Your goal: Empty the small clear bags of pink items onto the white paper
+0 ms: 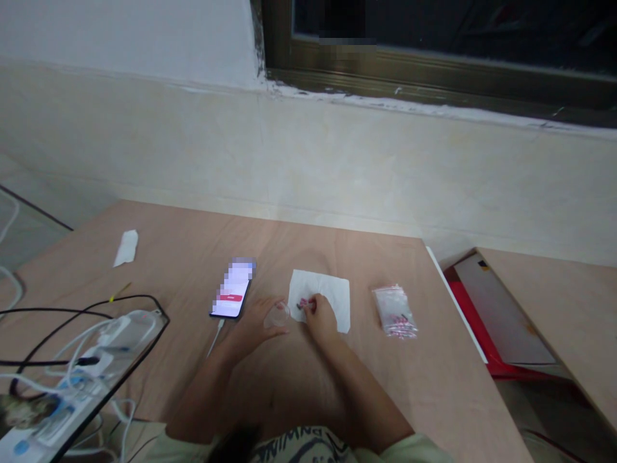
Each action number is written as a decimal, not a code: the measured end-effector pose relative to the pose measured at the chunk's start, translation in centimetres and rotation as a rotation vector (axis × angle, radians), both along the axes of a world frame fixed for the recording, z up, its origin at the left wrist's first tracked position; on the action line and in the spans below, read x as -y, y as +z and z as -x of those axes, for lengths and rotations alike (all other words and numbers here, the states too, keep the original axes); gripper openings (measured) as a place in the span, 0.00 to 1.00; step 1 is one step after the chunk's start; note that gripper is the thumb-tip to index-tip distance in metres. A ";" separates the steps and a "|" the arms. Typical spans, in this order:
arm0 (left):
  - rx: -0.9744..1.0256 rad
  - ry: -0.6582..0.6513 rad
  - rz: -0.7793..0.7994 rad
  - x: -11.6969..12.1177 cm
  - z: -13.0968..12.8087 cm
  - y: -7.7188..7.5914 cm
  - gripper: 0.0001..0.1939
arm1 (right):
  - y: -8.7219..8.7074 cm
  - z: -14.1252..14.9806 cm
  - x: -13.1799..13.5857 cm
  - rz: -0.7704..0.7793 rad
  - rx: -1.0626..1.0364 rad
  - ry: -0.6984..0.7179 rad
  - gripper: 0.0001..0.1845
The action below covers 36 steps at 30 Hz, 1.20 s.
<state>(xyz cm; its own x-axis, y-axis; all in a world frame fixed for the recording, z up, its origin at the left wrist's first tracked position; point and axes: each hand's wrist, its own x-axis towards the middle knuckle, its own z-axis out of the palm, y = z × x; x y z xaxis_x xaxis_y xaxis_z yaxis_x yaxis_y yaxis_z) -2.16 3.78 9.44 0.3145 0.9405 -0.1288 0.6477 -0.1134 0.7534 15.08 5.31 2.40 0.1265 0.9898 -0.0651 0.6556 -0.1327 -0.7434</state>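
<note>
My left hand (258, 323) curves around a small clear plastic bag (276, 315), its thumb and fingertips at the bag's edges. Just right of it lies a white sheet of paper (328, 283). Several small pink and dark pieces (301, 303) rest on the paper. My right hand (322, 316) reaches over the sheet, fingertips pinched together right at these pieces. Whatever sits between those fingertips is too small to make out.
A phone (234, 289) with a lit screen and a charging cable (216, 337) lies left of my hands. Zip bags with pink bits (395, 312) lie to the right. A power strip (103, 360) with tangled cables fills the lower left. A white scrap (126, 248) lies far left.
</note>
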 end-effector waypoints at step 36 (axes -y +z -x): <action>-0.180 0.001 -0.276 -0.7 -1.1 -2.5 0.21 | -0.8 -2.0 -3.0 -0.099 0.005 0.283 0.08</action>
<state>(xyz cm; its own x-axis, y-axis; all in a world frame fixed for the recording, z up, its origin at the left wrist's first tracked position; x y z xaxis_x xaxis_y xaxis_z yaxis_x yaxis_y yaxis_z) -1.03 4.49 6.92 0.3091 0.9479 0.0774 0.7676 -0.2967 0.5681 17.03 8.29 1.64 -0.1550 0.9873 0.0337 0.6599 0.1289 -0.7402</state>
